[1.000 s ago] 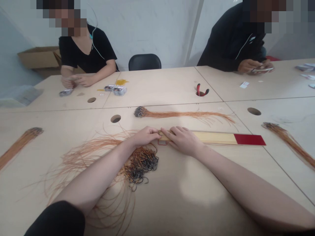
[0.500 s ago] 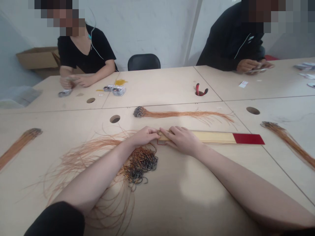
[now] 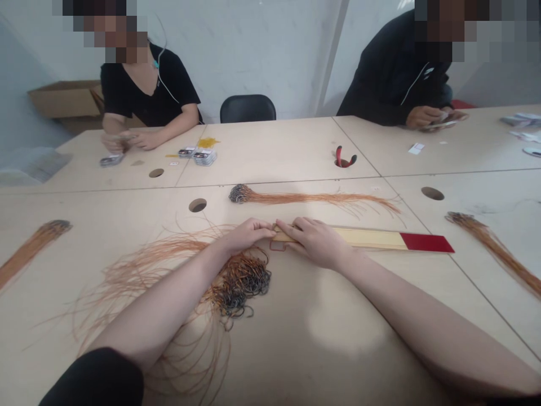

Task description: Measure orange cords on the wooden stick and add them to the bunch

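A long flat cream board [image 3: 369, 237] with a dark red end [image 3: 429, 243] lies crosswise on the table. At its left end my left hand [image 3: 250, 233] is closed, thumb and forefinger pinched at the tip; anything thin between them is too small to make out. My right hand [image 3: 315, 239] wraps over the board just to the right, forefinger reaching to the left fingertips and thumb on the near edge. A small red-outlined rectangle [image 3: 277, 246] shows below the fingers. Close under my left wrist lies a heap of dark fishing hooks [image 3: 243, 285] with loose orange lines [image 3: 156, 254].
Beyond the board lies a bundle of hooks with orange lines [image 3: 296, 197]; more bundles lie left [image 3: 38, 248] and right [image 3: 490, 242]. Red-handled pliers [image 3: 345, 158] stand in a table hole. Two people sit opposite, handling small items beside stacked packs [image 3: 204, 157].
Both hands stay at the board's left end with almost the same grip. The board's red end sits very slightly lower in view.
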The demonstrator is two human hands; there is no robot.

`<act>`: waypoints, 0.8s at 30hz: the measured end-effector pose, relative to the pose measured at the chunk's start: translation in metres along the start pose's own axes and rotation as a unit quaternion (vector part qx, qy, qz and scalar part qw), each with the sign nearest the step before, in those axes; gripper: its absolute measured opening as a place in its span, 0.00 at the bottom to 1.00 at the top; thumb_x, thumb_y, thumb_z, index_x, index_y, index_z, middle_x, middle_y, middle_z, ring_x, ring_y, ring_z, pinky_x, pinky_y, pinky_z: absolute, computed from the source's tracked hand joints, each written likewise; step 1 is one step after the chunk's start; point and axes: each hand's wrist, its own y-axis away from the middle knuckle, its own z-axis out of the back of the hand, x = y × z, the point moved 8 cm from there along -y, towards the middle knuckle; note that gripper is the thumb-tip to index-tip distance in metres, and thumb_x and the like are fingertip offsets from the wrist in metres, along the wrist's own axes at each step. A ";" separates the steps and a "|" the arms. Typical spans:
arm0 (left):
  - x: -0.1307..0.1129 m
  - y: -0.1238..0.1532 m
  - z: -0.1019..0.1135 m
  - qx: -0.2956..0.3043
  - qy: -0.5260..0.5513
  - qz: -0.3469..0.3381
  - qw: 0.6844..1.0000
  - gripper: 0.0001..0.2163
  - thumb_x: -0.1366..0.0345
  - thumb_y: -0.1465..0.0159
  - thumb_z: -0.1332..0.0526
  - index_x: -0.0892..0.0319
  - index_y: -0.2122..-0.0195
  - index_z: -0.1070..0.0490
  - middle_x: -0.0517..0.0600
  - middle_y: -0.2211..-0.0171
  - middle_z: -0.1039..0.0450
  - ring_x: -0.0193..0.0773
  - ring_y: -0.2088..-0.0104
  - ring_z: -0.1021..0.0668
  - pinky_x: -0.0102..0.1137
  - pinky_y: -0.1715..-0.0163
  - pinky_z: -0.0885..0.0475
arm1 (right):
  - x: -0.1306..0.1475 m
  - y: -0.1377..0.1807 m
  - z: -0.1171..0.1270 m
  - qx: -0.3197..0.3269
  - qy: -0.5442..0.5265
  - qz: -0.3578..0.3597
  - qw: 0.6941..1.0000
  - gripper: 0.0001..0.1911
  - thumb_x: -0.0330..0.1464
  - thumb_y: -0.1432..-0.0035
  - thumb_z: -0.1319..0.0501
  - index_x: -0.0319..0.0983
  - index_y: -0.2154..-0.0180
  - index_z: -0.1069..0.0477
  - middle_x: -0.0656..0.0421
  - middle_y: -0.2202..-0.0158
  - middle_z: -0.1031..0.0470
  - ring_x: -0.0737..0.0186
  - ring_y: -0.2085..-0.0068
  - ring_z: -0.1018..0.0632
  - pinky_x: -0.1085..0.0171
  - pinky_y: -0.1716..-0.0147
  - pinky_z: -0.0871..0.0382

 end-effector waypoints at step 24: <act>0.003 0.000 0.007 0.000 -0.062 -0.028 0.998 0.25 0.45 0.42 0.46 0.65 0.65 0.25 0.53 0.66 0.25 0.39 0.64 0.26 0.31 0.62 0.32 | 0.002 0.011 0.058 0.025 -0.181 -0.036 0.982 0.25 0.42 0.36 0.53 0.45 0.39 0.49 0.56 0.61 0.32 0.63 0.65 0.29 0.64 0.66 0.31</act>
